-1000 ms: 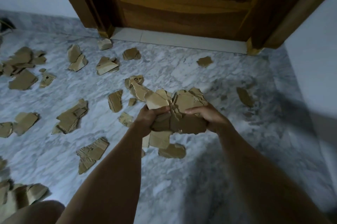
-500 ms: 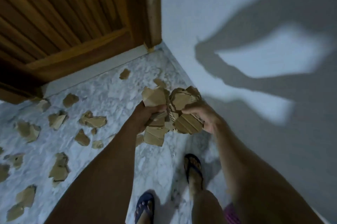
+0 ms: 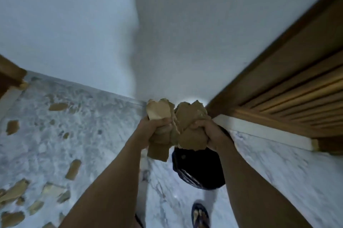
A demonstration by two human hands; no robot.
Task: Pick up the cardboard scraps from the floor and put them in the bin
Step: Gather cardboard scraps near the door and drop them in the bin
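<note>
Cardboard scraps [image 3: 15, 191] scattered over grey-white marble floor [image 3: 104, 127] at far left, blurred by camera motion. Toward centre, left hand [image 3: 152, 131] clenched around pale cardboard pieces [image 3: 157, 111], one flap hanging below the fist. Pressed against it, right hand [image 3: 209, 134] gripping a darker crumpled cardboard wad [image 3: 191, 116], both bundles held together at chest height before a white wall [image 3: 185, 32]. Directly beneath the hands, black bin [image 3: 198, 170] standing on the floor. Lower down, blue sandal [image 3: 200, 215] on one foot. At far right, slatted wooden door [image 3: 297, 101] above a white threshold strip [image 3: 259, 131].
</note>
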